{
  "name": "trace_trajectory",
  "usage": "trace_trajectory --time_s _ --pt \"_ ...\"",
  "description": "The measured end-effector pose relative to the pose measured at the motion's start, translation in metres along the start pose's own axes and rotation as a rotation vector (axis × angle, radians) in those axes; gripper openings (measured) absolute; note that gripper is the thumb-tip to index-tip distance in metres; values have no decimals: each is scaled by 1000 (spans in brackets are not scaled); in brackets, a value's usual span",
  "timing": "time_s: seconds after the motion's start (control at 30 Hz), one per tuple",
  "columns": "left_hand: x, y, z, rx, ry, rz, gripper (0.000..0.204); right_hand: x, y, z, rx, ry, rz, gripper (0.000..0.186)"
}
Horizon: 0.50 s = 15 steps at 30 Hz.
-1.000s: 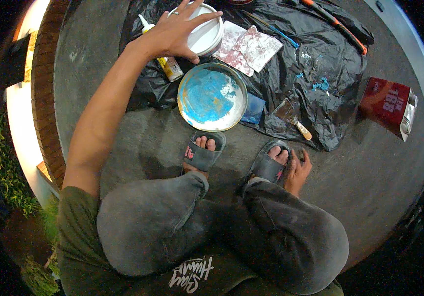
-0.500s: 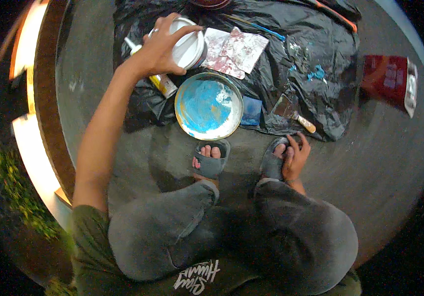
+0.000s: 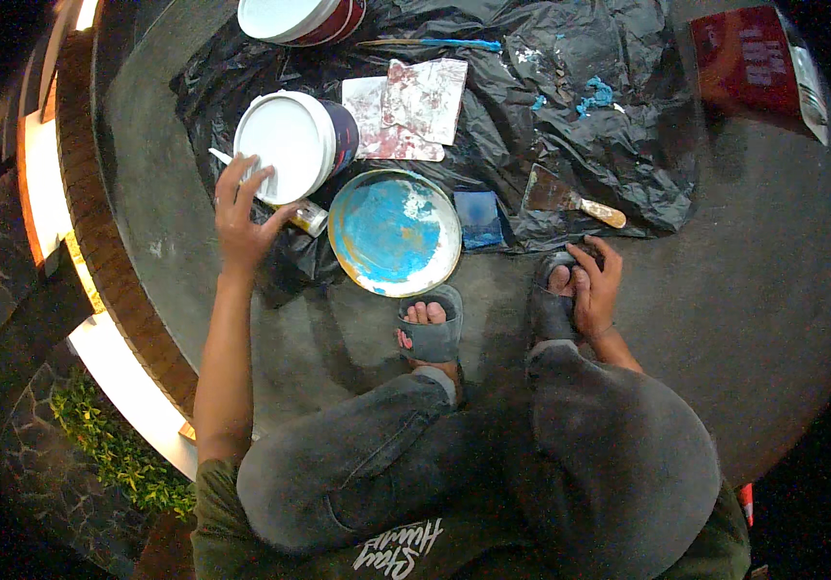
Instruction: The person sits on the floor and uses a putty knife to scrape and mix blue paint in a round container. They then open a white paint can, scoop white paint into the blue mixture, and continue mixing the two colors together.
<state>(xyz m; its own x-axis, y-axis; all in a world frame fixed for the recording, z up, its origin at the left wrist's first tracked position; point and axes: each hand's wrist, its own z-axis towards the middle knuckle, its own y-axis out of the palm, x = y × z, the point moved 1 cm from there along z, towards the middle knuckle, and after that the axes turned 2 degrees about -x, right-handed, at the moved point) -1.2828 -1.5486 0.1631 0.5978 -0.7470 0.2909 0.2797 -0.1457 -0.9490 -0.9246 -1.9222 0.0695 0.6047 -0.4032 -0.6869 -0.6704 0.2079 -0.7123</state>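
My left hand (image 3: 246, 215) has its fingers spread at the near left edge of a paint bucket (image 3: 285, 145) with a white lid. They seem to touch the lid's rim but do not grip it. Just beside the hand, a yellow and white bottle (image 3: 309, 217) with a white nozzle lies partly hidden behind the bucket. In front of the bucket is a round lid (image 3: 394, 232) smeared with blue, white and ochre paint. My right hand (image 3: 597, 290) rests against the sandal (image 3: 555, 311) on my right foot, its fingers loosely bent and apart, holding nothing.
Black plastic sheeting (image 3: 522, 126) covers the ground. On it lie paint-stained sandpaper sheets (image 3: 422, 101), a blue square (image 3: 478, 219), a scraper (image 3: 570, 198), a brush with a blue handle (image 3: 449, 43) and blue paint scraps (image 3: 594, 97). A second bucket (image 3: 290, 17) stands behind; a red packet (image 3: 754, 72) lies right.
My left hand has let go of the bucket's top and drawn back toward me to its near left edge. The view has shifted, bringing the second bucket into sight. My right hand stays at the sandal.
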Motion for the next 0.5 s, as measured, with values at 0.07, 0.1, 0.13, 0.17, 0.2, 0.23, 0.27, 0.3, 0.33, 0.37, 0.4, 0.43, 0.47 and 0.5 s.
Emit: trace_trajectory --time_s 0.07,0.1,0.13,0.17,0.2,0.23,0.27,0.3,0.33,0.37,0.4,0.43,0.47,0.5 --pt "-2 -1 -4 9 28 55 49 2 0 1 -5 19 14 40" --pt "-4 -5 -6 11 53 80 45 2 0 2 -9 29 26 41" --pt "-5 -8 -7 13 78 103 41 2 1 2 -13 38 38 42" --pt "-7 -10 -8 -5 87 91 36 3 2 2 -20 33 23 43" --pt "-7 -15 -7 -20 95 83 32 4 3 4 -27 22 11 44" --pt "-7 -19 -6 -35 101 75 28 5 4 5 -35 11 -1 45" --pt "-7 -23 -5 -11 47 80 26 7 3 4 -38 10 -8 46" --pt "-4 -28 1 17 -6 95 24 10 3 3 -36 4 -8 47" --pt "-1 -34 7 44 -54 111 22 6 2 4 -33 -1 -5 48" --pt "1 -35 14 95 -171 51 22 3 -4 5 -71 36 -19 49" --pt "3 -35 23 149 -291 -9 23 2 -5 6 -73 34 -1 48" --pt "1 -36 29 205 -408 -71 24 3 -5 6 -75 32 16 48" --pt "-10 -38 30 154 -476 -66 26 4 -3 5 -76 33 32 47" --pt "-19 -38 31 104 -547 -68 29 5 -4 4 -97 43 32 44"
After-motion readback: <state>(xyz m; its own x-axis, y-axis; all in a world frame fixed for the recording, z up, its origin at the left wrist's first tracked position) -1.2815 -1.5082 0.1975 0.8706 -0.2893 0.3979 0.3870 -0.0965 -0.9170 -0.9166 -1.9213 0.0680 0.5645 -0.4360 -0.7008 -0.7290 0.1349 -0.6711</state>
